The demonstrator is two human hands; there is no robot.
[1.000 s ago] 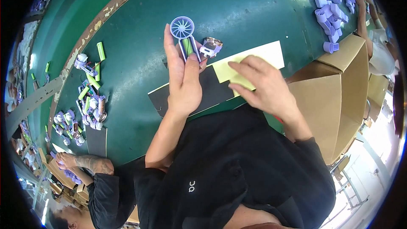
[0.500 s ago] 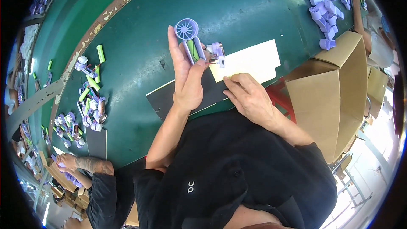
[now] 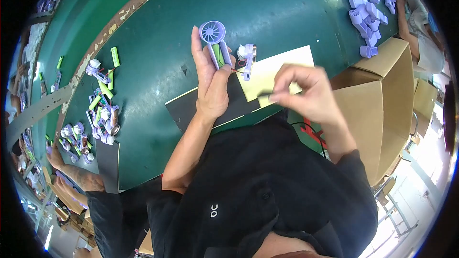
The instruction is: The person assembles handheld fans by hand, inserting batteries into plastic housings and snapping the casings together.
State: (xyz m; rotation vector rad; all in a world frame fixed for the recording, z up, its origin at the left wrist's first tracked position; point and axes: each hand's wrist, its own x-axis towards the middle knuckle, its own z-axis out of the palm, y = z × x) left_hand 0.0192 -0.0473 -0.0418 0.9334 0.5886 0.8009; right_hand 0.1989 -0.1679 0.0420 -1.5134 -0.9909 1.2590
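Note:
My left hand (image 3: 212, 98) is closed around a lavender handheld fan housing (image 3: 212, 32) with a round grille on top. A green battery (image 3: 218, 55) lies inside its open handle. Thin wires lead from it to the other fan part (image 3: 248, 62), which carries a white piece and a metal-coloured ring, beside my left fingers. My right hand (image 3: 308, 93), slightly blurred, pinches a small black pad (image 3: 264, 94) above the sheet. Below both hands lies a sheet with a black layer (image 3: 205, 105) on its left and bare pale yellow backing (image 3: 291, 59) on its right.
Several fan parts with green batteries (image 3: 103, 119) are piled on the green table (image 3: 162, 43) at left, near a co-worker's arm (image 3: 81, 177). Lavender housings (image 3: 366, 14) are heaped at far right. An open cardboard box (image 3: 358, 110) stands to my right, with another person (image 3: 416, 28) beyond it.
My right hand has lifted off the sheet, moving right with the black pad, and more yellow backing shows there. My left hand stays nearly still. The co-worker's hand at left has moved toward the piled parts.

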